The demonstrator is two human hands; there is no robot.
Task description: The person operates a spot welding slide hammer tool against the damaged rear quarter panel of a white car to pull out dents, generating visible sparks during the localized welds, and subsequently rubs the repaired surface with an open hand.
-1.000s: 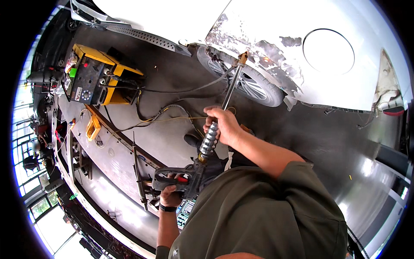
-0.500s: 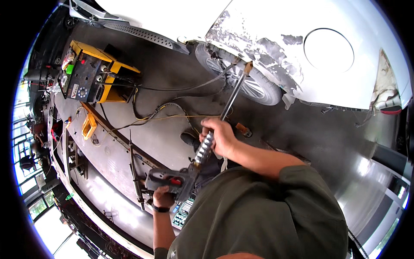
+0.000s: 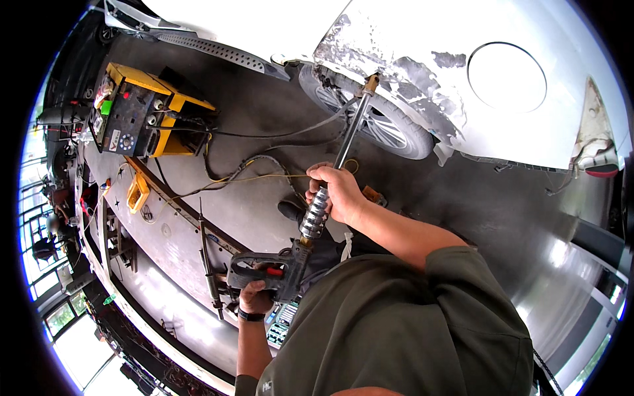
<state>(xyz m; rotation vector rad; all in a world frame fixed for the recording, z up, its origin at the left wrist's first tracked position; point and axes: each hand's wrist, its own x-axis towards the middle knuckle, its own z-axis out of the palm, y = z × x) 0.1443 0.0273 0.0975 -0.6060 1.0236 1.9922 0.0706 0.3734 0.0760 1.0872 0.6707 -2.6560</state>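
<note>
A slide-hammer dent puller (image 3: 354,125) with a pistol-style handle slants up from my body to the white car. My left hand (image 3: 255,298), with a black band at the wrist, is closed round its dark grey handle (image 3: 285,276), which has a red trigger. Farther up, my right hand (image 3: 342,193) grips the shaft at the top of the ridged metal sliding weight (image 3: 314,216). The brass-coloured tip (image 3: 372,83) overlaps the scraped panel (image 3: 416,82) above the wheel; whether it touches the metal cannot be made out.
A yellow-and-black machine (image 3: 142,109) stands at the left, its cables (image 3: 254,136) running across the floor to the wheel (image 3: 389,125). Beside my left hand are a long thin rod tool (image 3: 208,270) and an open socket set (image 3: 282,323). A yellow tray (image 3: 137,193) lies beyond.
The dent puller has moved forward and slightly left, bringing its tip from over the tyre onto the scraped panel edge. Both hands keep their grip.
</note>
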